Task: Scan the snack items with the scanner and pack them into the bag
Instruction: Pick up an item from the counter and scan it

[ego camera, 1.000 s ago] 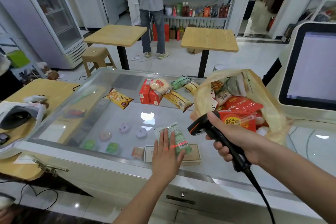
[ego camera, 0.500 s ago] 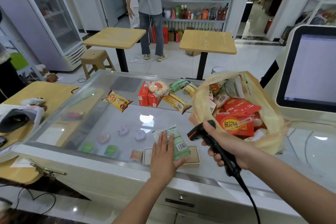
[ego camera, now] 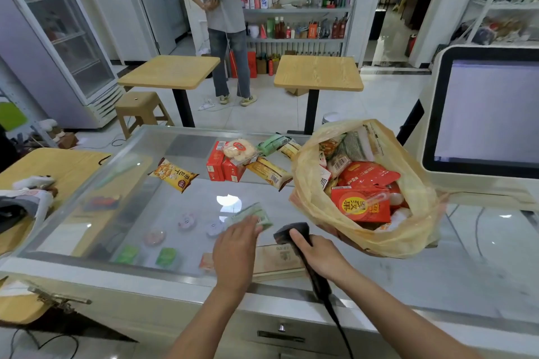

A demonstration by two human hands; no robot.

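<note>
My left hand grips a pale green snack packet just above the glass counter, barcode facing up. My right hand is closed around the black handheld scanner, whose head sits right beside the packet. To the right stands the open yellow plastic bag, full of red and mixed packets. At the back of the counter lie a yellow snack bag, red boxes, a round rice cracker pack, a green pack and a yellow bar.
A white checkout screen stands at the right behind the bag. Small goods lie under the glass. A wooden table with a cloth is at the left. A person stands at shelves beyond two wooden tables.
The red scan line on the packet has gone out. My left hand has closed on the green packet and lifted it slightly. The scanner has swung lower, closer to the counter.
</note>
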